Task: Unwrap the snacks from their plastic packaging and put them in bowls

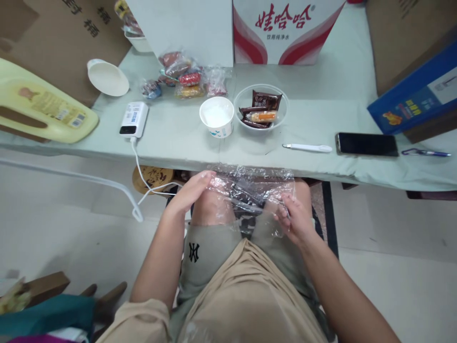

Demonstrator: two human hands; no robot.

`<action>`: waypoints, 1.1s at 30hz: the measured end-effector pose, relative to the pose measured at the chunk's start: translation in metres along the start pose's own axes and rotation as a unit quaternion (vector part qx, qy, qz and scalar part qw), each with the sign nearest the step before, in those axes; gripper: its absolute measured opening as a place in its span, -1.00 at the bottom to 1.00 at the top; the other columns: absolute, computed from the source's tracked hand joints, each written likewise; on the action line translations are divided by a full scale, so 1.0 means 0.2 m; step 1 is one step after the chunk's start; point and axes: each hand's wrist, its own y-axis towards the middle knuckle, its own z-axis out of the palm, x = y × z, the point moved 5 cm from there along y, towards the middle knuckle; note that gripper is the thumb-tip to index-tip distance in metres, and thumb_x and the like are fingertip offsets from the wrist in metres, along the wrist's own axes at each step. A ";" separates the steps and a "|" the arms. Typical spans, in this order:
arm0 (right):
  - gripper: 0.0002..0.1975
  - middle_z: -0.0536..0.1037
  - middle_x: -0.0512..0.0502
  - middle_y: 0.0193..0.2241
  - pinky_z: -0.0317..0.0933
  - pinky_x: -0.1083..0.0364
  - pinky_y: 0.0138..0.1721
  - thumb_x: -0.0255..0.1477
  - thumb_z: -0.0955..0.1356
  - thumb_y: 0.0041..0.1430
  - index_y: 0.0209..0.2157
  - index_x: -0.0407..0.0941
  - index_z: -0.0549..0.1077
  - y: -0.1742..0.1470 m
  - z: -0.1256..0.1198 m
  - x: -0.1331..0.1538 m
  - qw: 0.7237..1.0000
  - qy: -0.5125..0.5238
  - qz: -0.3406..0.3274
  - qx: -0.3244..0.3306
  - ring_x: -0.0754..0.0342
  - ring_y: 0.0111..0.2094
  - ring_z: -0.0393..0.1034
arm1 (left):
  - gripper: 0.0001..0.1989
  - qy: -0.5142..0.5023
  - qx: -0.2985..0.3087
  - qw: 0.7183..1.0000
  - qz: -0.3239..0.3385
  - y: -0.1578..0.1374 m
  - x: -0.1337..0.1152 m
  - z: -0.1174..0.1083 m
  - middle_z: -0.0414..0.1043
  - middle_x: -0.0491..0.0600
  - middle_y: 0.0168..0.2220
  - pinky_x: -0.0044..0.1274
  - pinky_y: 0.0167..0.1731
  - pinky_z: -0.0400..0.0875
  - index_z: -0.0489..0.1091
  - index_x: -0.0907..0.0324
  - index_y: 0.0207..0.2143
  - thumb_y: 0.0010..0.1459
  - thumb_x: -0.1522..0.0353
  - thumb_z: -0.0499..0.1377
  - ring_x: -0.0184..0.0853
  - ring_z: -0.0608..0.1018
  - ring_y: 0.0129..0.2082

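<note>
A thin clear plastic bag (pixel 255 190) is stretched between my two hands, above my lap and just in front of the table edge. My left hand (pixel 193 190) grips its left end, thumb and fingers closed on the film. At the other end, my right hand (pixel 294 216) has its fingers curled round the plastic. Beyond the bag on the table stand a white paper cup (pixel 216 116) and a clear plastic bowl (pixel 283 114). Several wrapped snacks (pixel 267 101) lie in the bowl, mostly in dark brown wrappers.
A white pen-shaped cutter (pixel 307 148), a phone (pixel 367 144) and a blue carabiner (pixel 424 153) lie on the right. Left are a power bank (pixel 134 119) with a cable, a yellow jug (pixel 43 105), a tipped paper bowl (pixel 108 77) and wrapped snacks (pixel 189 78). Cartons (pixel 282 33) stand behind.
</note>
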 end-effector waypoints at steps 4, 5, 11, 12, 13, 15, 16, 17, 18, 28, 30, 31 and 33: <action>-0.43 0.31 0.28 -0.70 0.17 0.29 -0.67 -0.10 0.62 -0.30 -0.33 -0.04 0.39 0.01 -0.01 0.05 0.996 0.081 0.037 -0.023 0.35 -0.77 -0.01 | -0.63 0.161 0.133 0.976 -0.066 -0.01 0.06 0.02 0.49 -0.07 -0.53 -0.61 -0.52 0.31 0.49 0.25 -0.43 -0.17 0.17 0.47 -0.42 0.46 -0.53; -0.45 0.34 0.26 -0.67 0.21 0.28 -0.65 -0.11 0.62 -0.27 -0.30 -0.04 0.40 0.01 -0.01 0.06 0.994 0.100 0.036 -0.016 0.34 -0.76 0.03 | -0.61 0.147 0.119 0.980 -0.059 0.00 0.06 0.01 0.45 -0.09 -0.57 -0.62 -0.55 0.28 0.47 0.25 -0.46 -0.15 0.14 0.45 -0.45 0.43 -0.57; -0.56 0.40 0.21 -0.57 0.27 0.27 -0.56 -0.38 0.60 -0.23 -0.32 -0.06 0.38 0.01 -0.04 0.08 0.994 0.110 -0.017 -0.017 0.31 -0.64 0.23 | -0.09 -0.118 0.141 0.983 -0.029 -0.06 0.15 0.04 0.52 0.03 0.01 -0.44 -0.18 0.52 0.24 -0.10 0.21 -0.21 0.24 0.51 -0.22 0.62 -0.11; -0.55 0.39 0.21 -0.57 0.25 0.28 -0.57 -0.40 0.60 -0.24 -0.34 -0.06 0.36 0.01 -0.04 0.08 0.993 0.111 -0.020 -0.026 0.32 -0.65 0.22 | 0.05 -0.103 0.162 0.980 -0.048 -0.08 0.17 0.05 0.49 0.04 0.06 -0.44 -0.17 0.52 0.10 -0.17 0.30 -0.21 0.32 0.52 -0.20 0.62 -0.08; -0.54 0.39 0.22 -0.56 0.24 0.29 -0.59 -0.39 0.60 -0.25 -0.35 -0.06 0.35 0.01 -0.05 0.08 0.993 0.113 -0.022 -0.034 0.33 -0.65 0.21 | 0.13 -0.075 0.173 0.980 -0.071 -0.09 0.20 0.06 0.51 0.06 0.04 -0.47 -0.21 0.52 -0.01 -0.17 0.35 -0.20 0.37 0.51 -0.21 0.64 -0.12; -0.52 0.40 0.22 -0.54 0.15 0.33 -0.65 -0.38 0.60 -0.25 -0.35 -0.06 0.33 0.02 -0.05 0.08 0.993 0.107 -0.029 -0.045 0.34 -0.65 0.22 | 0.10 -0.019 0.154 0.983 -0.101 -0.10 0.24 0.05 0.58 0.08 -0.12 -0.58 -0.36 0.46 -0.03 0.00 0.38 -0.14 0.40 0.48 -0.30 0.65 -0.29; -0.51 0.39 0.22 -0.53 0.09 0.35 -0.69 -0.37 0.60 -0.25 -0.35 -0.06 0.31 0.02 -0.04 0.09 0.993 0.100 -0.036 -0.051 0.34 -0.65 0.22 | 0.03 -0.001 0.130 0.986 -0.106 -0.09 0.24 0.04 0.59 0.07 -0.20 -0.62 -0.44 0.42 0.03 0.10 0.36 -0.11 0.38 0.46 -0.34 0.64 -0.37; -0.51 0.39 0.22 -0.54 0.01 0.36 -0.73 -0.35 0.60 -0.25 -0.35 -0.06 0.30 0.02 -0.04 0.10 0.993 0.093 -0.041 -0.057 0.34 -0.66 0.21 | -0.05 0.006 0.101 0.990 -0.102 -0.09 0.23 0.01 0.60 0.07 -0.25 -0.65 -0.48 0.39 0.11 0.17 0.32 -0.09 0.36 0.45 -0.36 0.63 -0.41; -0.49 0.38 0.23 -0.55 -0.06 0.37 -0.76 -0.34 0.60 -0.26 -0.35 -0.05 0.29 0.01 -0.04 0.11 0.993 0.087 -0.043 -0.062 0.34 -0.67 0.19 | -0.10 0.003 0.075 0.993 -0.095 -0.09 0.21 0.00 0.61 0.08 -0.26 -0.65 -0.48 0.39 0.16 0.21 0.28 -0.08 0.33 0.45 -0.36 0.63 -0.41; -0.44 0.35 0.24 -0.56 -0.16 0.39 -0.82 -0.38 0.61 -0.36 -0.37 -0.05 0.25 0.01 -0.08 0.19 0.988 0.106 -0.065 -0.086 0.35 -0.70 0.11 | -0.07 0.054 0.180 0.973 -0.137 -0.13 0.24 0.04 0.56 -0.10 -0.49 -0.71 -0.64 0.16 0.13 0.17 0.32 -0.06 0.32 0.45 -0.53 0.43 -0.66; -0.43 0.39 0.21 -0.52 -0.16 0.40 -0.82 -0.41 0.61 -0.39 -0.37 -0.05 0.26 0.00 -0.10 0.20 0.987 0.105 -0.071 -0.094 0.34 -0.67 0.17 | -0.16 0.037 0.167 0.979 -0.113 -0.11 0.21 0.02 0.56 -0.10 -0.46 -0.72 -0.61 0.17 0.24 0.17 0.25 -0.08 0.34 0.45 -0.53 0.45 -0.61; -0.43 0.39 0.21 -0.51 -0.16 0.41 -0.82 -0.42 0.61 -0.39 -0.37 -0.06 0.27 0.00 -0.11 0.20 0.987 0.103 -0.072 -0.097 0.35 -0.67 0.17 | -0.18 0.020 0.166 0.981 -0.099 -0.11 0.19 0.02 0.57 -0.09 -0.43 -0.71 -0.56 0.24 0.27 0.16 0.22 -0.11 0.36 0.46 -0.50 0.51 -0.54; -0.44 0.38 0.21 -0.51 -0.15 0.41 -0.82 -0.42 0.61 -0.38 -0.38 -0.06 0.27 0.01 -0.11 0.20 0.987 0.103 -0.074 -0.100 0.36 -0.67 0.16 | -0.19 -0.011 0.172 0.983 -0.068 -0.10 0.16 0.02 0.59 -0.06 -0.36 -0.69 -0.42 0.36 0.31 0.13 0.19 -0.15 0.39 0.48 -0.43 0.59 -0.37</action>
